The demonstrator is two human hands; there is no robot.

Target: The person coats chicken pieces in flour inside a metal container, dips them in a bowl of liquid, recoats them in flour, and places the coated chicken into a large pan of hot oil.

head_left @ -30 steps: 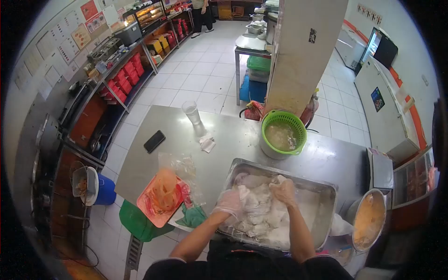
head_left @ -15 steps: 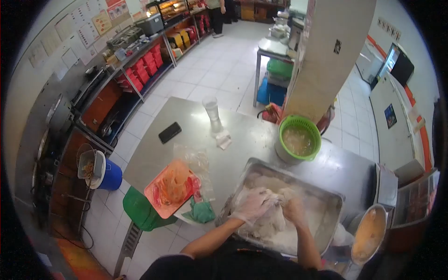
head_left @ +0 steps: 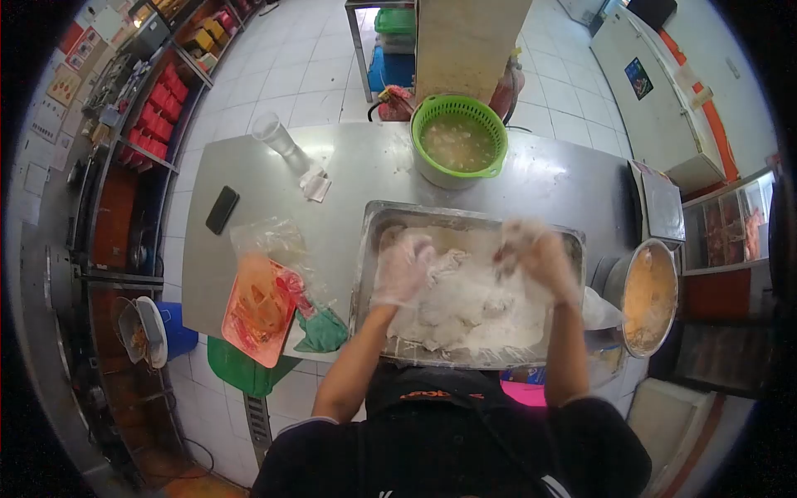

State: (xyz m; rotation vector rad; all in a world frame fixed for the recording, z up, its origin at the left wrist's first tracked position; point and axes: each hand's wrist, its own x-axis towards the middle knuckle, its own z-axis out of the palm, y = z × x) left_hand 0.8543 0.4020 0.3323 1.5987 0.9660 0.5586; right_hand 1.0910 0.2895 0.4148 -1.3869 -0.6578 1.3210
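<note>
On a grey stainless-steel table [head_left: 349, 162], close to the person's body: one wide rectangular metal tray [head_left: 481, 214], with loose white powder [head_left: 510, 328] over its bottom. Inside this tray, below and between both hands, several irregular pieces covered in white coating [head_left: 432, 318], lying near to each other and partly sunk in the powder.

Left hand [head_left: 405, 270] in a thin transparent plastic glove, over the left part of the tray, with fingers somewhat bent. Because of blur, not possible to tell how far open, or whether around any piece. Right hand [head_left: 535, 251] over the right part of the tray, well apart from the left, strongly blurred, fingers toward the middle; also impossible to tell how far open, or with what in grasp.

Just beyond the far edge of the tray, a bright green plastic basket [head_left: 501, 143] in a white bucket, with cloudy brownish liquid inside. To the right, near the tray, a round metal bowl [head_left: 613, 276] with orange-yellow contents. To the left, a shallow pink-red tray [head_left: 266, 357], a crumpled dark green cloth [head_left: 322, 334] beside it, and, farther away, a flat black phone [head_left: 222, 209].
</note>
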